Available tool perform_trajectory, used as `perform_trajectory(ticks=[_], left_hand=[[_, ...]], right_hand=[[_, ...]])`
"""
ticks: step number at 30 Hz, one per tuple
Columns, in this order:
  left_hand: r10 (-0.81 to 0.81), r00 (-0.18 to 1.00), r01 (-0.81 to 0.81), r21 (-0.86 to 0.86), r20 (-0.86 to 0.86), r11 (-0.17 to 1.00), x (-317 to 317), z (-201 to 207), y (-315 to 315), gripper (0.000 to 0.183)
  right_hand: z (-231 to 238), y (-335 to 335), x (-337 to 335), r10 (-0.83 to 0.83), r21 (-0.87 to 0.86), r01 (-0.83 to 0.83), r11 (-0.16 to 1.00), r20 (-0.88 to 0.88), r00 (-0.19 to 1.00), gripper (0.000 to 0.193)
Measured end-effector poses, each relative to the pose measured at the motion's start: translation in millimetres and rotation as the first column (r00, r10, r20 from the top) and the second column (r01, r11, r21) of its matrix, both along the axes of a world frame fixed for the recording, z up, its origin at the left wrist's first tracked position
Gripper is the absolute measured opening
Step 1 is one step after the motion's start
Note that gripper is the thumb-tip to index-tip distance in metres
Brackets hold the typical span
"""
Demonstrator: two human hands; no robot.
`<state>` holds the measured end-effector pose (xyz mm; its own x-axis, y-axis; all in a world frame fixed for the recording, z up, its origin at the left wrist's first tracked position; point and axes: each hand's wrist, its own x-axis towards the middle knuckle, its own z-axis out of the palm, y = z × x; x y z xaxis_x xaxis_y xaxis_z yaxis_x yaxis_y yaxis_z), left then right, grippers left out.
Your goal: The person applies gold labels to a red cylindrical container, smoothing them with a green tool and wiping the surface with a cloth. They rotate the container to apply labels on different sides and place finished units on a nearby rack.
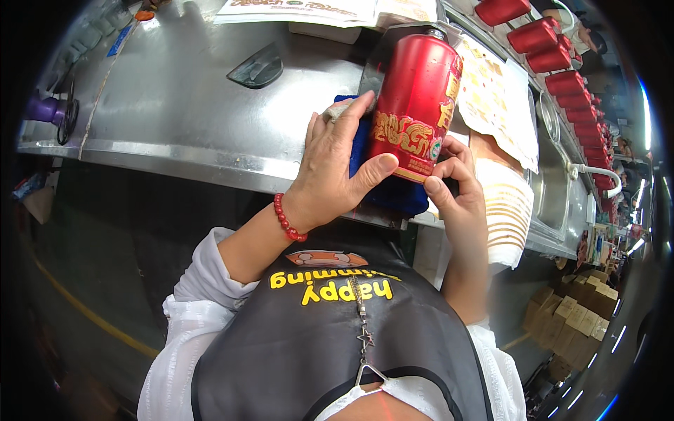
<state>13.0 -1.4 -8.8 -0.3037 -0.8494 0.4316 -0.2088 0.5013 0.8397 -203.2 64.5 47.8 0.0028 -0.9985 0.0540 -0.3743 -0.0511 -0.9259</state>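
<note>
Fingers of left hand wrapped around red bottle, right hand pinching its base, neck pointing away, slightly tilted

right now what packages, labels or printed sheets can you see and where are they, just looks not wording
Red bottle: held in both hands at the bench edge, gold patterned label band.
Label sheets: right of the bottle, pale with gold prints.
Label stack: curved, cream with orange edges, by the right hand.
Red bottle row: upper right.
Cartons: brown, lower right floor.

Glossy red bottle, soft blue cloth, brushed steel counter.
</note>
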Motion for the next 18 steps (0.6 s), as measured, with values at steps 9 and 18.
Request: perform_trajectory(ticks=[9,18], left_hand=[[0.052,0.997,-0.026,-0.369,0.059,0.929,11,-1,41,0.048],[0.088,0.985,-0.015,-0.437,0.148,0.9,22,-11,38,0.037]], right_hand=[[2,-2,0,0.023,0.01,-0.023,1.0,0.015,1.0,0.027],[-1,-2,-6,0.042,0.007,-0.042,0.999,0.035,0.999,0.027]])
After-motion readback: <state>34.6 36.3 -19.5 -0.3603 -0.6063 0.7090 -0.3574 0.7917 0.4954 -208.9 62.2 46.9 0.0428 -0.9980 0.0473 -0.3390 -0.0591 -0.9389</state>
